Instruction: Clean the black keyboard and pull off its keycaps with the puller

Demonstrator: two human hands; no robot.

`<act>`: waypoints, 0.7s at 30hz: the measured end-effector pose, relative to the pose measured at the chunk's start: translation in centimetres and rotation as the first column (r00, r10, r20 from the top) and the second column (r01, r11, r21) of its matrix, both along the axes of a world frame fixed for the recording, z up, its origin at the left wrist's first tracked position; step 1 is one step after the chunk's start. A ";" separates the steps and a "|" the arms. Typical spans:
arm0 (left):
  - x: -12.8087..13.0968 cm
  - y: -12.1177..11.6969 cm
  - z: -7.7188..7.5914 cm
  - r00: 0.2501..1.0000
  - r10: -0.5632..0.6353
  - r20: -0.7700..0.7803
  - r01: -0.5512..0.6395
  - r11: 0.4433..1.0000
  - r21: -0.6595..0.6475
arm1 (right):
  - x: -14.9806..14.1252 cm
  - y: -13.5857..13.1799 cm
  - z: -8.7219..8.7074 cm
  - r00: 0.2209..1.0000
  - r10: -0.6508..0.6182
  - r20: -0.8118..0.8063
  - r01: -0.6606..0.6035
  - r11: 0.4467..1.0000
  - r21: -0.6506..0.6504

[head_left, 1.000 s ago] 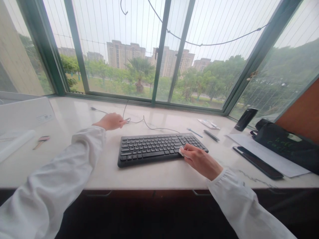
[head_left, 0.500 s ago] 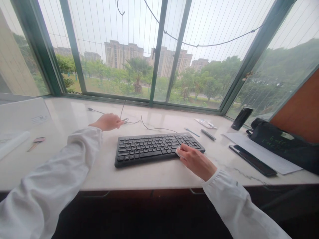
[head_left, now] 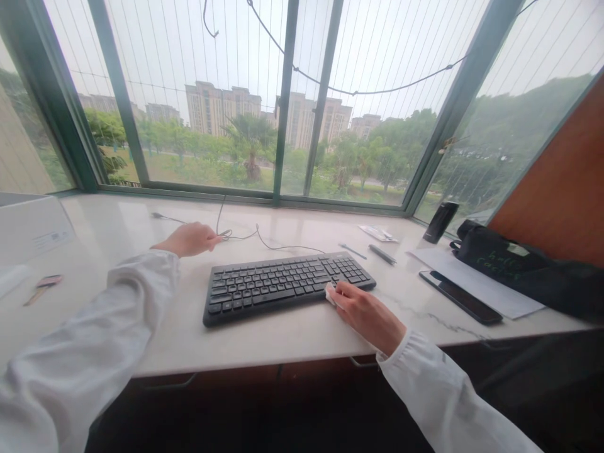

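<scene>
A black keyboard [head_left: 283, 284] lies on the pale marble desk [head_left: 264, 336] in front of me. My right hand [head_left: 365, 313] rests at the keyboard's front right edge, fingers closed on a small white wipe [head_left: 329, 294] pressed against the keys. My left hand [head_left: 189, 240] reaches to the back left of the keyboard and pinches the thin black keyboard cable [head_left: 264, 239], which runs along the desk toward the window. Both arms wear white sleeves.
To the right lie a black phone [head_left: 460, 297] on a white sheet [head_left: 491, 286], a dark bag [head_left: 523, 267], a black cylinder [head_left: 440, 221], pens [head_left: 382, 254] and a small packet [head_left: 377, 233]. A white box [head_left: 33, 229] and a pink item [head_left: 42, 286] sit at the left.
The view has shifted so everything sits slightly further left and lower. My right hand has slid a little left along the keyboard's front edge with the wipe. My left hand keeps the cable.
</scene>
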State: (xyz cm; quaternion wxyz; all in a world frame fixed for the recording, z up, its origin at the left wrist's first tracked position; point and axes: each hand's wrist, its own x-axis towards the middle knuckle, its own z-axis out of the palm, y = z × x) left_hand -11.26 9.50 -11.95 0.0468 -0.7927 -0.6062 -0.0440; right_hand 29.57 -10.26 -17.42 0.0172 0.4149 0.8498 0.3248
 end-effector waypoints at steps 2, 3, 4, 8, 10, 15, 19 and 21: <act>0.0 0.0 0.0 1.000 0.001 -0.008 -0.001 1.000 -0.005 | 1.4 -0.4 -0.1 1.000 -0.013 0.022 0.012 1.000 0.014; 0.1 0.0 0.0 1.000 0.004 -0.008 -0.004 1.000 -0.006 | 2.2 -0.5 0.0 0.999 -0.024 0.027 0.023 1.000 0.018; 0.1 0.0 0.0 1.000 0.006 -0.007 -0.006 1.000 -0.006 | 3.1 -0.5 0.0 0.999 -0.038 0.031 0.037 0.999 0.021; 0.1 0.0 0.0 1.000 0.002 0.003 -0.002 1.000 -0.002 | 6.7 -0.1 0.5 0.990 -0.093 0.102 0.091 0.996 0.021; 0.1 0.0 0.0 1.000 -0.001 0.005 0.001 1.000 0.000 | 8.0 0.1 0.7 0.994 -0.089 0.056 0.090 0.996 -0.010; 0.2 -0.2 0.2 1.000 -0.003 0.004 0.003 1.000 0.001 | 8.8 0.5 2.2 0.888 -0.106 -0.448 0.076 0.994 -0.085; 0.4 -0.4 0.4 1.000 -0.004 -0.006 0.005 1.000 0.004 | 7.0 2.3 4.9 0.798 -0.043 -0.601 -0.007 0.997 -0.080; 0.4 -0.4 0.4 1.000 -0.005 -0.005 0.005 1.000 0.008 | 5.9 4.2 6.1 0.793 -0.020 -0.609 -0.060 0.992 -0.110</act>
